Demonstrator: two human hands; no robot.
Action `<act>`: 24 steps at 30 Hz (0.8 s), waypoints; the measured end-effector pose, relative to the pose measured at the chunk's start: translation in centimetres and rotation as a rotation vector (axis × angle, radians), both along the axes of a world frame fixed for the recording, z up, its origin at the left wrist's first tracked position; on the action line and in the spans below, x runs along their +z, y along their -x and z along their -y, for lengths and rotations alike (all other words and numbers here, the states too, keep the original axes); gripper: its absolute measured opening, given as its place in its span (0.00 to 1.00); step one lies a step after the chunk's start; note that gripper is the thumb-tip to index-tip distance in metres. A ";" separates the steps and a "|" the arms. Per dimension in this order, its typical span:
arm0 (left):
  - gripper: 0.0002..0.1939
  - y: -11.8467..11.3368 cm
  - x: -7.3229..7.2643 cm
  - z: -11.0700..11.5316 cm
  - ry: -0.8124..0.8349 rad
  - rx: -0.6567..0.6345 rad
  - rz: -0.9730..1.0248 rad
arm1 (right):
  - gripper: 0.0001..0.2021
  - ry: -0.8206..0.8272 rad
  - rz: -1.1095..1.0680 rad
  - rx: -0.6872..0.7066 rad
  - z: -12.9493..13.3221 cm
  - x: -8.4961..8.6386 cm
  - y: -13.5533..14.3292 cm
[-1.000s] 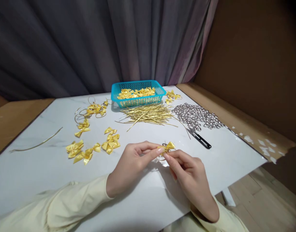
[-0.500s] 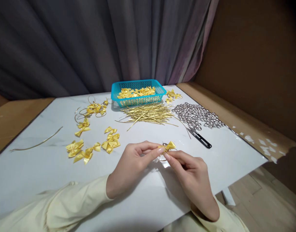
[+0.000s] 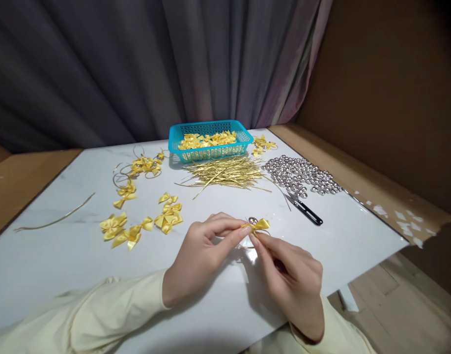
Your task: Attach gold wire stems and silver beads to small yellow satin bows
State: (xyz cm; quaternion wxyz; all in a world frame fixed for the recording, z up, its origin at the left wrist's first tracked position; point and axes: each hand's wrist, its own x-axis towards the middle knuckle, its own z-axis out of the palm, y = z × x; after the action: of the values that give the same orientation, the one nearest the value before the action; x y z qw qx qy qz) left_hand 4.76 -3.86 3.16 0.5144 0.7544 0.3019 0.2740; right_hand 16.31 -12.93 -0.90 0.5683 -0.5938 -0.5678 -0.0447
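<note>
Between my two hands is a yellow ribbon bow (image 3: 262,224), just above the white table near its front. My left hand (image 3: 207,250) pinches it from the left with thumb and index finger. From the right, my right hand (image 3: 292,275) pinches at its middle, fingertips close to the left ones. A small silver bell (image 3: 252,220) shows just behind the bow. A thin gold cord (image 3: 249,247) loops below the fingertips; how it joins the bow is hidden by my fingers.
A blue basket (image 3: 211,156) of yellow bows stands at the back. Before it lie gold cords (image 3: 225,173), with silver bells (image 3: 302,172) and black thread snips (image 3: 304,210) to the right. Loose bows (image 3: 131,236) and corded bows (image 3: 146,164) lie left, beside a single cord (image 3: 58,216).
My right hand has turned slightly and its wrist has shifted a little left. The bow has shifted a touch right, and the bell shows more fully. My left hand has barely moved.
</note>
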 end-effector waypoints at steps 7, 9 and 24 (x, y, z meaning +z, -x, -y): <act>0.06 0.2 -0.1 -0.2 -0.044 -0.061 0.062 | 0.08 -0.048 0.119 -0.031 0.0 -0.7 -0.3; 0.06 0.2 -0.3 -0.2 -0.066 -0.066 0.065 | 0.07 -0.047 0.101 -0.041 0.0 -0.7 -0.4; 0.07 0.3 -0.9 -0.4 -0.211 -0.048 0.084 | 0.07 -0.032 -0.043 -0.149 -0.2 -0.8 0.0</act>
State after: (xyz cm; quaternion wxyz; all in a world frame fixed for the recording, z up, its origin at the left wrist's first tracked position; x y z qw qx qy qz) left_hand 4.43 -3.46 2.27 0.4508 0.7991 0.2317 0.3233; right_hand 16.29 -12.75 -1.72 0.5848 -0.6261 -0.5089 -0.0834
